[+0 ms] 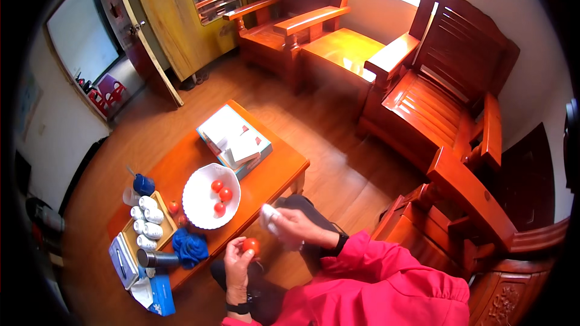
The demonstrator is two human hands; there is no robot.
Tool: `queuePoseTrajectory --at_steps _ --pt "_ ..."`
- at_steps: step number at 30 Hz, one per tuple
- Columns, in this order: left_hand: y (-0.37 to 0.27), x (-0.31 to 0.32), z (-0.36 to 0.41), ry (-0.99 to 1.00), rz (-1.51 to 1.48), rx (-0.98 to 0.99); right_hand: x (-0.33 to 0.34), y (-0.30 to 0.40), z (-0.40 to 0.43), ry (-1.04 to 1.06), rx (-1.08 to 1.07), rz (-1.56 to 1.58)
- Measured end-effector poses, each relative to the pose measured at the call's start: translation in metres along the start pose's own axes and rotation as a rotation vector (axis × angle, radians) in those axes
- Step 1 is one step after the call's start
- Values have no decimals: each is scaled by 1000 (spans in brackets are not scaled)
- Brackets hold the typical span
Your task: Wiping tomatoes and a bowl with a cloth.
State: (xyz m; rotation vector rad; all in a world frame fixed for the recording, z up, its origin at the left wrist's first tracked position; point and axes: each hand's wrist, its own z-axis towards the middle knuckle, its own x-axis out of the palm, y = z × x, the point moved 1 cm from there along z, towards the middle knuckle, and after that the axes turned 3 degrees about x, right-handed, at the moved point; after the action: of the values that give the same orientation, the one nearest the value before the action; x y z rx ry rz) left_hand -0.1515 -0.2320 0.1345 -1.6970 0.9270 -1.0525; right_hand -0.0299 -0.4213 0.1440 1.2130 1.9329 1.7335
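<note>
My left hand (237,260) holds a red tomato (251,246) between thumb and fingers, beyond the table's near edge. To its right, my right hand (294,225) grips a crumpled white tissue or cloth (270,217), apart from the tomato and partly blurred. A white scalloped bowl (199,197) on the wooden table (283,163) has several tomatoes (225,194) in it. Left of the bowl, another tomato (173,207) lies on the tabletop, and a red fruit (182,221) sits close to the bowl's rim. A bunched blue cloth (189,248) lies near the table's edge.
A wooden tray (166,217) bears several white cups (154,215). Near it are a metal flask (157,259), notebooks (123,260), a blue tissue box (162,292) and a blue cup (144,184). A flat carton (226,131) lies behind the bowl. Wooden armchairs (435,104) stand beyond.
</note>
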Motion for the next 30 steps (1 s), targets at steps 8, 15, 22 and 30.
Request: queuePoseTrajectory --at_steps 8,15,22,30 --pt "23 21 -21 32 -127 73 34 -27 -5 181 -671 -647" --pt "32 28 -41 102 -69 40 28 -18 -22 336 45 -63" --pt "27 38 -42 -29 -71 229 26 -43 -8 285 33 63" --pt "43 34 -37 -182 -301 208 41 -36 -27 116 9 34"
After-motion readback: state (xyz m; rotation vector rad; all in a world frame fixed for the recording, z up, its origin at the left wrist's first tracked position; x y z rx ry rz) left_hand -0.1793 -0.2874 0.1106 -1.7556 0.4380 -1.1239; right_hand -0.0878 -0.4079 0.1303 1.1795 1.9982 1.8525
